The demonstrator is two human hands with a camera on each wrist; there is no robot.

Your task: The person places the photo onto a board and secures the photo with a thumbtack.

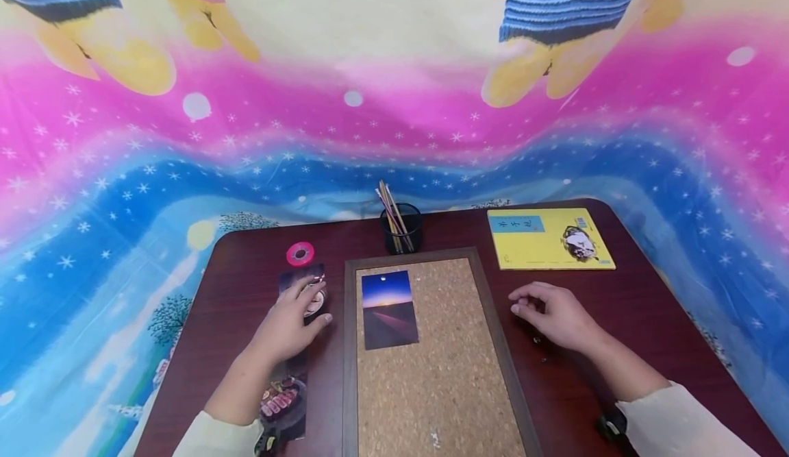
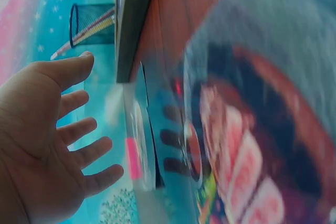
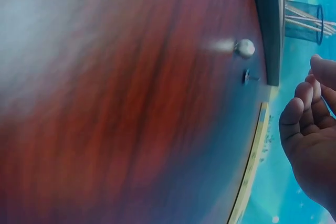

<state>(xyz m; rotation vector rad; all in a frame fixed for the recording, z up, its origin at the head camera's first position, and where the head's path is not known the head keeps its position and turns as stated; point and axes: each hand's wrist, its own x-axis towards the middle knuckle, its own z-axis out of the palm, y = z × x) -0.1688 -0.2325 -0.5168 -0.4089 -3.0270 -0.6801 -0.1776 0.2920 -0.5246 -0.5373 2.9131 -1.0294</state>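
Observation:
My left hand (image 1: pixel 290 327), fingers spread, hovers over two food photos on the table's left side. It partly covers the far photo (image 1: pixel 290 280); the near photo (image 1: pixel 283 402) shows sliced meat on a dark plate. Nothing is between its fingers in the left wrist view. To its right lies a framed cork board (image 1: pixel 456 381), with a sunset photo (image 1: pixel 390 313) at its far left corner and a pin at that photo's top. Right of the board, my right hand (image 1: pixel 564 320) holds nothing, its fingers loosely bent. Near it, a push pin (image 3: pixel 245 49) and another pin (image 3: pixel 248 77) lie on the table.
A pink ring-shaped roll (image 1: pixel 300 254) lies beyond the left hand. Behind the board stands a black mesh cup (image 1: pixel 402 231) of pencils (image 1: pixel 394 210). A yellow book (image 1: pixel 548 241) lies at the back right of the dark table (image 1: pixel 222 292). Patterned cloth hangs around it.

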